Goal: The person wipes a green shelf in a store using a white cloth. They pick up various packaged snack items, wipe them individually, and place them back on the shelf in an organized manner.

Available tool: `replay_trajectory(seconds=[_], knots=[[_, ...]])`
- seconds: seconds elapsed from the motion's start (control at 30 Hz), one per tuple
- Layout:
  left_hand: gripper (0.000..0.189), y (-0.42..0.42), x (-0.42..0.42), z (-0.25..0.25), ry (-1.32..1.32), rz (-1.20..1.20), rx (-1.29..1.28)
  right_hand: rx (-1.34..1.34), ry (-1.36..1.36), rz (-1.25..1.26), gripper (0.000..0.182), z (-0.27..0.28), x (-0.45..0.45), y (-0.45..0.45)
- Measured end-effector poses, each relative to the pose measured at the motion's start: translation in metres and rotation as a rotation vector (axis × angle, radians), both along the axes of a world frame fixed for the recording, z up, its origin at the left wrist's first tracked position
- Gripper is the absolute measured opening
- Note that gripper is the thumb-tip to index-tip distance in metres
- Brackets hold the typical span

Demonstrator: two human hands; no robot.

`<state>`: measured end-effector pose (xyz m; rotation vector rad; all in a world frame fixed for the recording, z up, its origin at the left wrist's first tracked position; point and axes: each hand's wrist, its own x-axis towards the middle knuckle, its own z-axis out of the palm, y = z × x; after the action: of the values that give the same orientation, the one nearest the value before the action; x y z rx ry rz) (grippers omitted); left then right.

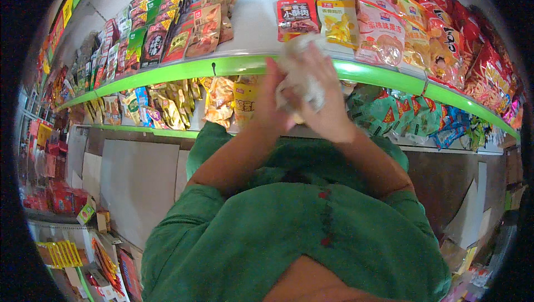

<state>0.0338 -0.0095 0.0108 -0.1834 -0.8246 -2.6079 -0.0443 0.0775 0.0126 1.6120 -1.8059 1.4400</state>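
Observation:
A crumpled whitish cloth or wipe, blurred by motion, is held between my two hands in front of the shelf's green edge strip. My left hand is at its left side, with the fingers pointing up; how firmly it grips is blurred. My right hand presses on the cloth from the right. Behind them, a red snack bag and a yellow snack bag stand at the front of the upper shelf.
Brown snack bags stand left of a bare stretch of shelf; pink bags are to the right. The lower shelf holds yellow bags and green bags. Flat cardboard lies on the floor at left.

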Motion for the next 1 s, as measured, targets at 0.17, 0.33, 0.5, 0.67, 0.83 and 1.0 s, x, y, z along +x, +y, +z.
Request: replay_trajectory(seconds=[0.17,0.33,0.5,0.67,0.83,1.0], knots=[[0.039,-0.048,0.004,0.01,-0.023,0.091,-0.036,0.198,0.288,0.206,0.05,-0.002,0.011,0.005],[0.029,-0.05,-0.019,0.033,-0.202,0.401,-0.285,0.099,0.137,0.111,0.044,-0.006,-0.013,0.005],[0.027,-0.107,-0.072,0.039,-0.241,0.522,-0.711,-0.061,-0.077,-0.014,0.045,-0.009,-0.032,0.013],[0.055,-0.139,-0.111,0.013,-0.732,0.874,-1.831,-0.04,-0.087,-0.013,0.034,0.004,-0.025,0.018],[0.065,-0.118,-0.102,0.018,-0.885,1.045,-1.893,-0.013,-0.149,0.022,0.045,-0.003,-0.03,0.017],[0.06,-0.147,-0.052,0.033,-0.958,1.315,-1.924,0.006,-0.171,0.056,0.046,-0.005,-0.032,0.018]])
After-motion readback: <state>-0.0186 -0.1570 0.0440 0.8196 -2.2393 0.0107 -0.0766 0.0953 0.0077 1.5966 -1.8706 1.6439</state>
